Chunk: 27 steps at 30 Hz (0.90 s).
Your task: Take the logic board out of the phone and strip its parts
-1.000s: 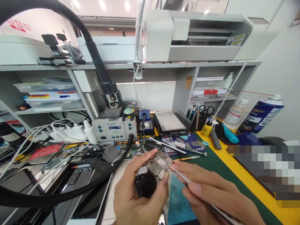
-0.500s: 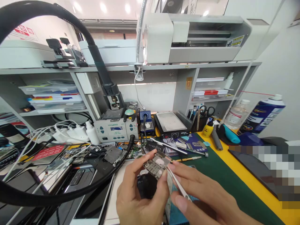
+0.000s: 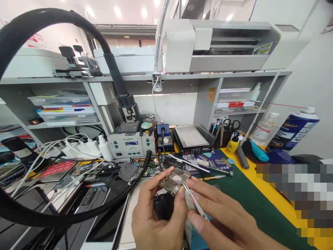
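A small phone circuit board (image 3: pixel 172 183) with metal shields and pale patches is pinched by its edges between the thumb and fingers of my left hand (image 3: pixel 157 215). My right hand (image 3: pixel 223 215) grips a pair of silver tweezers (image 3: pixel 198 205). Their tips point at the board's right edge, close to my left thumb; whether they touch it I cannot tell. Some fingers of my right hand rest near the board's right corner. Below the board lies a black object (image 3: pixel 163 205), partly hidden by my left hand. A blue mat (image 3: pixel 195 236) shows beneath my hands.
A black hose (image 3: pixel 111 205) loops across the left side over phones and parts. Behind stand a rework station (image 3: pixel 131 145) and a flat heating plate (image 3: pixel 191 136). A yellow bottle (image 3: pixel 232 144) and a spray can (image 3: pixel 292 128) stand at right. A green mat (image 3: pixel 249 191) covers the bench.
The view has shifted slightly, so the background sits a little lower and further right. The tweezers have changed angle slightly at the board's edge, and both hands keep their holds.
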Tool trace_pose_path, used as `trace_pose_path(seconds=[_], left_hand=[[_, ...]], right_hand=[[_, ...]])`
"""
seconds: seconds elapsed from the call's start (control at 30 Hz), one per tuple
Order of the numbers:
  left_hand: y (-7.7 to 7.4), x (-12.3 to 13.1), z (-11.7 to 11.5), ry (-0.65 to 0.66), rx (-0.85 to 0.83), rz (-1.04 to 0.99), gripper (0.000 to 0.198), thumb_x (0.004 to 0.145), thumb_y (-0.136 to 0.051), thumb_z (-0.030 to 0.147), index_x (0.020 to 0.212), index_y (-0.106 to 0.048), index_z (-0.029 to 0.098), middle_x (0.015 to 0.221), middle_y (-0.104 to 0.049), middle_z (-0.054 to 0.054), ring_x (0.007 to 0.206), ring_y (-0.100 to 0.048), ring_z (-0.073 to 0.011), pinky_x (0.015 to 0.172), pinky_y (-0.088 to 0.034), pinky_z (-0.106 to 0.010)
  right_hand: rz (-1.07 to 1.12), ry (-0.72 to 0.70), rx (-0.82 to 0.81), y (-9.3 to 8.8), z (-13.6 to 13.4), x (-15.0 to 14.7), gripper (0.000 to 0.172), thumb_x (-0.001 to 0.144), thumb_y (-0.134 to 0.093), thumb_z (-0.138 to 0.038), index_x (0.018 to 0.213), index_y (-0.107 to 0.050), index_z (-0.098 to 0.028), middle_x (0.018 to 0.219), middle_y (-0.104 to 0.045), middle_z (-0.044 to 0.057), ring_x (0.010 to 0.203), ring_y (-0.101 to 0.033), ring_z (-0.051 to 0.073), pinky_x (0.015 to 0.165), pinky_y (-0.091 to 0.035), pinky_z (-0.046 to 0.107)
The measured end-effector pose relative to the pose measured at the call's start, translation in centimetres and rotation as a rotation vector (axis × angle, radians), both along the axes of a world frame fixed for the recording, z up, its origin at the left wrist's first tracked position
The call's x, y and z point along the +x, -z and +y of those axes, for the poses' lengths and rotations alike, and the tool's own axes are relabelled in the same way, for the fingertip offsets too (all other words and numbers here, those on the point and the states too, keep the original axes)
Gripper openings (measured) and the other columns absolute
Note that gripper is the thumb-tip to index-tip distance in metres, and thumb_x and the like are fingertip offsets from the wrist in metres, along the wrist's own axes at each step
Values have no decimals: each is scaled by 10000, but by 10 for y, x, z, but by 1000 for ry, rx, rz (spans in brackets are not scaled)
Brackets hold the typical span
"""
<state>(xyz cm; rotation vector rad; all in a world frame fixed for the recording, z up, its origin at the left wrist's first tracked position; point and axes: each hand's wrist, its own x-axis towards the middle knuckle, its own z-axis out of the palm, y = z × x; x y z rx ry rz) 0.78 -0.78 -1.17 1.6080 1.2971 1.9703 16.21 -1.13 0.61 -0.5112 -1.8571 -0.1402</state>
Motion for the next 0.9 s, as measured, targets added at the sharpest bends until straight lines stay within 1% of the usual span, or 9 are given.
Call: trace_pose_path(seconds=[0.13,0.3,0.47,0.57,0.63,0.73,0.83,0.9], left_hand=[[-2,0,2,6,14,2,354,861,-698,201,1194,-646,311,1129,-763,-20,1013,-754,-204,908,-634,-293],[-5,1,2,7,20,-31,342,860,-703,196,1179,-652,308,1116,-767,-22,995,-762,-206,878,-647,-286],[-6,1,2,26,11,-62,333,865,-698,191,1170,-650,316,1111,-765,-20,989,-763,-204,885,-646,-290],[-6,0,3,15,41,-52,383,848,-712,188,1200,-642,320,1134,-757,-25,995,-758,-213,886,-648,-300],[-6,0,4,16,72,-43,434,828,-723,175,1226,-632,322,1165,-747,-29,1020,-750,-217,893,-643,-297],[-5,-1,5,14,119,-20,510,794,-740,148,1257,-613,321,1216,-722,-42,1082,-725,-245,927,-634,-355],[-2,-3,6,19,180,21,596,759,-757,106,1289,-592,322,1250,-697,-57,1114,-707,-283,954,-619,-449],[-1,-3,7,22,214,38,637,737,-768,81,1296,-586,327,1259,-691,-56,1116,-704,-292,959,-613,-473]], right_hand=[[-17,-1,56,1,3,0,379,931,-643,-187,1286,-709,-302,1048,-803,33,1065,-734,305,951,-610,399],[15,48,109,4,5,-6,350,939,-631,-190,1246,-725,-328,1028,-806,19,1029,-747,307,944,-619,426],[77,87,99,9,5,-12,372,952,-613,-177,1277,-703,-333,1019,-807,13,1022,-752,301,961,-616,443],[89,102,89,10,4,-17,361,960,-607,-187,1261,-710,-357,997,-809,-2,1021,-755,290,962,-620,429],[124,124,62,10,3,-18,375,961,-605,-185,1280,-700,-356,1016,-806,8,1065,-739,282,962,-621,401],[131,107,19,6,2,-12,415,962,-591,-170,1329,-668,-348,1074,-794,27,1103,-723,281,949,-627,399],[12,32,-11,-2,2,-2,504,917,-619,-100,1368,-640,-325,1128,-783,51,1074,-735,297,912,-644,427],[-80,-5,-28,-5,2,2,570,890,-624,-51,1401,-614,-302,1167,-769,78,1095,-725,311,905,-647,441]])
